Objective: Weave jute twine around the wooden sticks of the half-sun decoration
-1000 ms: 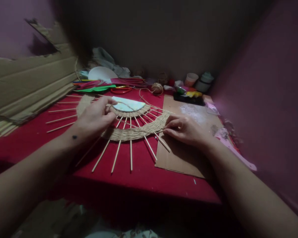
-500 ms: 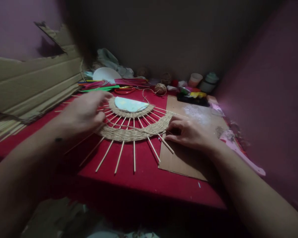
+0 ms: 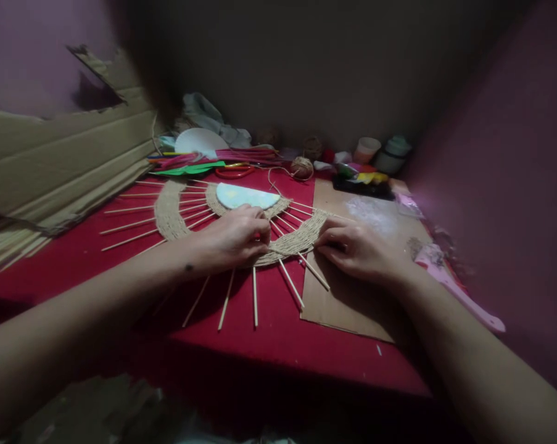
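Observation:
A half-round fan of thin wooden sticks lies on the red cloth, with a wide band of woven twine curving across the sticks. At its centre, a pale blue half-disc is bordered by more woven twine. Over the middle of the band is my left hand, its thumb and fingers pinched together on a strand of twine. The strand runs along the band towards my right hand, whose fingers are closed at the band's right outer edge. Their tips are partly hidden.
A brown cardboard sheet lies under the fan's right side. Behind are red-handled scissors, a twine ball, pink and green strips, and a cup. A pink-handled tool lies right; large cardboard stands left.
My left hand has moved right and slightly down, from the band's left side to its middle, drawing the twine strand shorter. My right hand has stayed at the right edge.

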Demonstrator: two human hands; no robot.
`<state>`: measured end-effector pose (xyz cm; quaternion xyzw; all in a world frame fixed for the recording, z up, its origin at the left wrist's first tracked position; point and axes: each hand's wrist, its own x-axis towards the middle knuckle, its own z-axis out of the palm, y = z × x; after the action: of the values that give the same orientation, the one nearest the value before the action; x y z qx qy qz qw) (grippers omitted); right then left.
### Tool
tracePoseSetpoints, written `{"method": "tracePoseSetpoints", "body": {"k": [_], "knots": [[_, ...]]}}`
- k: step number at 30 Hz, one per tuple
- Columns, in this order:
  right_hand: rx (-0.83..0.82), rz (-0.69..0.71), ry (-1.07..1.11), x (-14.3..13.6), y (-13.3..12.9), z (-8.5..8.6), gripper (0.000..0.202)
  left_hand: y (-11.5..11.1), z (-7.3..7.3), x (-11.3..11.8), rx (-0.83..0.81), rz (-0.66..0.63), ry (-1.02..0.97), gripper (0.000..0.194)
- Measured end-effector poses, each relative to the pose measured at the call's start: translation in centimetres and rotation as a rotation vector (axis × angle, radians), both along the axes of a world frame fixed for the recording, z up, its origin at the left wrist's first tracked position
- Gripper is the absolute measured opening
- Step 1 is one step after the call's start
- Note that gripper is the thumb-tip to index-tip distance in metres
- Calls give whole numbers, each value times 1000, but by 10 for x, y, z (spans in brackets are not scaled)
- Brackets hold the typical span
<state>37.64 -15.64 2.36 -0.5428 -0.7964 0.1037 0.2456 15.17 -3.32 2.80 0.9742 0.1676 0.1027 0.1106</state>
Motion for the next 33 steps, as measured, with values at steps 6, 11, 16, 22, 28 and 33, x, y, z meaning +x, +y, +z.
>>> {"method": "tracePoseSetpoints", "body": {"k": [6,11,16,22,28,33], "knots": [[1,-30,17,2,-1,-1,20,1,-11,-10,33,-96,-35,16],[22,-16,8,1,0,-2,17,-18,-12,-19,321,-126,-20,21],[12,-38,-28,0,0,-3,15,-25,-7,-27,416,-167,3,26],[-5,-63,-48,0,-1,-3,13,-8,-7,-47,343,-149,-7,23],[-5,-82,-50,-1,-2,-1,15,-14,3,-64,88,-250,-57,22],[118,-99,-23,-8,-3,4,18,-28,8,-69,79,-277,-65,23]]}}
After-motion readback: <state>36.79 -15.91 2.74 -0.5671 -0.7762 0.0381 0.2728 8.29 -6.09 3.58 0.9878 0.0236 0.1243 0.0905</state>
